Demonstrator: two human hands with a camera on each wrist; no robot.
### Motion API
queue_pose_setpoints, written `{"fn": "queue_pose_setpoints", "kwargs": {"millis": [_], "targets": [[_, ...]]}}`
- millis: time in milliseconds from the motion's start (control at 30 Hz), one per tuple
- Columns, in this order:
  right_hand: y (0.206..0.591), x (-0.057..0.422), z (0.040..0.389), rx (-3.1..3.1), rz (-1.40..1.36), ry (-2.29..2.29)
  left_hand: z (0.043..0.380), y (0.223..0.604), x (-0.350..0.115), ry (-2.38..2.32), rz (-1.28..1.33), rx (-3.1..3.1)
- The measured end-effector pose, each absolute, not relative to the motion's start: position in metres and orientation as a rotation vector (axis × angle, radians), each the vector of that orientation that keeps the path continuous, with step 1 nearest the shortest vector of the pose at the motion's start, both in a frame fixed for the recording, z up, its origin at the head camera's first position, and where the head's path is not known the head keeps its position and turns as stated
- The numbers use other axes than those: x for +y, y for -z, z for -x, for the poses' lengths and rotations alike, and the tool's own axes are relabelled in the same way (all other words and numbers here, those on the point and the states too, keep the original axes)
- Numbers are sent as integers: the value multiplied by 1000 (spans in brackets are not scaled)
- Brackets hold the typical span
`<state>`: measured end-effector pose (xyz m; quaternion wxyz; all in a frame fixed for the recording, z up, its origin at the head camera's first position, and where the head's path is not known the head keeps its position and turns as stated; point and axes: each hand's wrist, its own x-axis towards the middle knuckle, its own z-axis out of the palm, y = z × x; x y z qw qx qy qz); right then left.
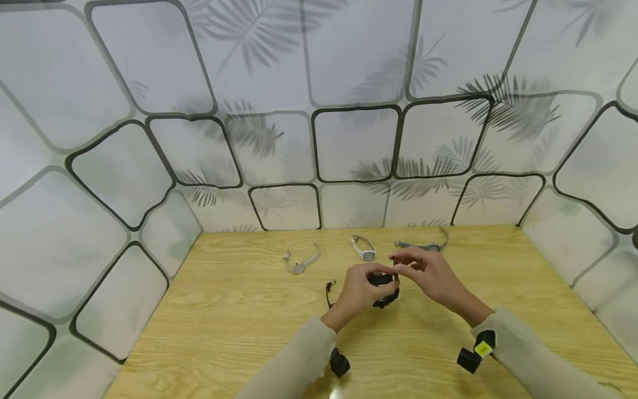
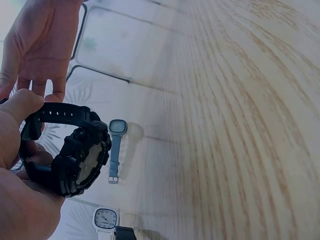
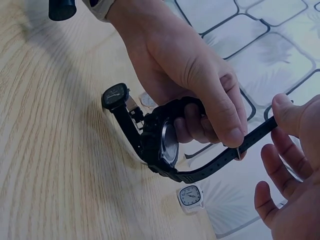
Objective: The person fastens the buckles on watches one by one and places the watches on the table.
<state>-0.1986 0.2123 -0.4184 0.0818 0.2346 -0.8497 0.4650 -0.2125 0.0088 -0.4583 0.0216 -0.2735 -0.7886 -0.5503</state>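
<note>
A bulky black wristwatch (image 2: 82, 157) is held up over the table between the two hands. My left hand (image 1: 360, 288) grips it, fingers inside the loop of its strap. In the right wrist view, the left thumb presses the strap (image 3: 212, 165) near a thin metal buckle pin (image 3: 238, 152). My right hand (image 1: 432, 276) pinches the strap's free end between thumb and fingertips, its other fingers loosely curled. The metal back of the watch case (image 3: 170, 143) shows there. Behind the right hand in the head view lies a blue-grey watch (image 1: 433, 247).
On the wooden table (image 1: 239, 332) lie a white square-faced watch (image 1: 369, 255) and a pale round-faced watch (image 1: 298, 269) towards the back. A black square-faced watch (image 3: 116, 95) lies left of the left hand. Patterned fabric walls (image 1: 279, 149) surround the table's back and sides.
</note>
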Motion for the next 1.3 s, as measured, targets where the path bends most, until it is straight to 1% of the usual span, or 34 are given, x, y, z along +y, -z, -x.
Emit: {"fn": "queue_pose_setpoints", "kwargs": {"millis": [167,400,567,800,1033,1300], "targets": [[420,214,196,-2507,-664,-1349,212,457,10,1697,864,-2448],[419,219,191,-2502,-610,-1424,209,459,11,1676,852,-2448],[423,225,192,-2504,-528,-1511,208,461,13,1719,835,-2406],[429,235,190,-2523,-405,-1569,207,463,15,1808,878,-2317],[431,236,190,-2475,-419,-1665,208,466,16,1765,899,-2301],[433,234,191,-2460,-412,-1717,206,467,17,1833,875,-2234]]}}
